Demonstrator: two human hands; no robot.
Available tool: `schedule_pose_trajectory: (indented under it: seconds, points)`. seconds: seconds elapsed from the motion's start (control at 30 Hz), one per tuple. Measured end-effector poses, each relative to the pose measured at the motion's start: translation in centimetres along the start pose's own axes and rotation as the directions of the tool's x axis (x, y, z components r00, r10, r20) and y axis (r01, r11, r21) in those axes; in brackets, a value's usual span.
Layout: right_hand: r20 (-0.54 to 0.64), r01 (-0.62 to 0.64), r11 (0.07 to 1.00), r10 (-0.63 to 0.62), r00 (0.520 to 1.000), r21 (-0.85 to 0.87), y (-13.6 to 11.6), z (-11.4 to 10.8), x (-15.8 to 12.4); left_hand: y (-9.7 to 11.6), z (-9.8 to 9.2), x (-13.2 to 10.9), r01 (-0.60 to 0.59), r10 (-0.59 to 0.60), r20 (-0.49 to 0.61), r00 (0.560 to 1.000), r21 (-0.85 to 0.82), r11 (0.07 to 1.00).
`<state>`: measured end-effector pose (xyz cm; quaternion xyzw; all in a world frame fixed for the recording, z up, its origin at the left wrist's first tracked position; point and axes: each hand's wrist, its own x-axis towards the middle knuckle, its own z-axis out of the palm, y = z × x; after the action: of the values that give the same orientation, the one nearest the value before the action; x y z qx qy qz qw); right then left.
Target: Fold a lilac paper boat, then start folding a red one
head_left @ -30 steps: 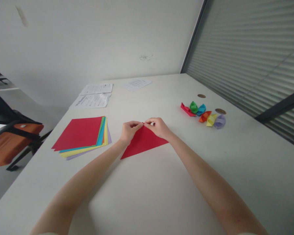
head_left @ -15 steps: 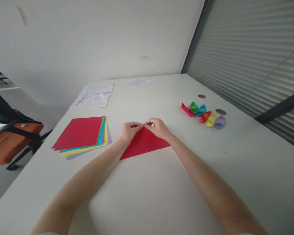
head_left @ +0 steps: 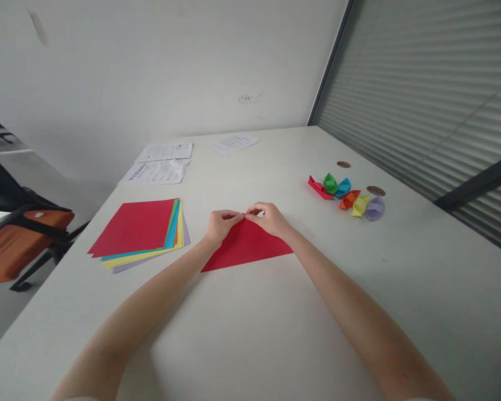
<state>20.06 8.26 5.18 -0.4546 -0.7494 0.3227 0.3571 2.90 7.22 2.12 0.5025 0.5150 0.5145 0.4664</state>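
A red sheet of paper (head_left: 247, 245), folded so that it looks like a triangle, lies on the white table in front of me. Its straight edge faces me and its tip points away. At that tip my left hand (head_left: 222, 226) pinches the paper between thumb and fingers. My right hand (head_left: 271, 219) pinches the same far corner from the other side, the fingertips of both hands almost meeting. My hands and forearms cover parts of the sheet's two slanting sides.
Left of my hands lies a stack of coloured paper (head_left: 136, 225), red on top. Several small folded paper boats (head_left: 350, 199) sit at the right, near two brown discs (head_left: 376, 190) in the tabletop. Printed sheets (head_left: 158, 171) lie farther back. An orange chair (head_left: 25, 245) stands beyond the left edge.
Both hands stay pinched at the far corner. The red paper's front edge sits very slightly nearer and wider, and its tip is a touch lower. Everything else looks the same.
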Motion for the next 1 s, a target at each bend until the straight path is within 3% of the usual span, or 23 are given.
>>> schedule_pose_trajectory:
  seconds: [0.37,0.47,0.57,0.63,0.73,0.87,1.0]
  points:
    - [0.006,0.021,0.996,-0.021,1.000,-0.082,0.9,0.3,0.1,-0.2,0.0,0.0,-0.002,0.004,0.047,0.999,-0.022,1.000]
    - [-0.012,-0.004,0.988,0.002,1.000,-0.154,1.2,0.8,0.0,-0.7,-0.1,0.1,-0.056,0.052,0.059,0.997,0.077,0.995]
    - [-0.048,-0.071,0.963,0.061,0.997,-0.262,1.5,1.1,-0.3,-1.0,-0.1,0.1,-0.192,0.173,0.091,0.981,0.280,0.941]
    - [-0.053,-0.108,0.939,0.096,0.994,-0.327,1.7,1.2,-0.4,-0.9,-0.1,-0.1,-0.321,0.289,0.140,0.947,0.442,0.838]
    - [-0.041,-0.143,0.913,0.138,0.990,-0.382,2.0,1.4,-0.5,-0.6,-0.3,-0.6,-0.482,0.390,0.295,0.872,0.661,0.576]
    - [-0.043,-0.172,0.882,0.171,0.984,-0.438,2.2,1.7,-0.5,-0.5,-0.1,-1.4,-0.544,0.345,0.453,0.822,0.804,0.240]
    - [-0.057,-0.175,0.852,0.168,0.984,-0.493,2.3,2.0,-0.6,-0.6,0.2,-1.9,-0.581,0.305,0.529,0.792,0.806,0.109]
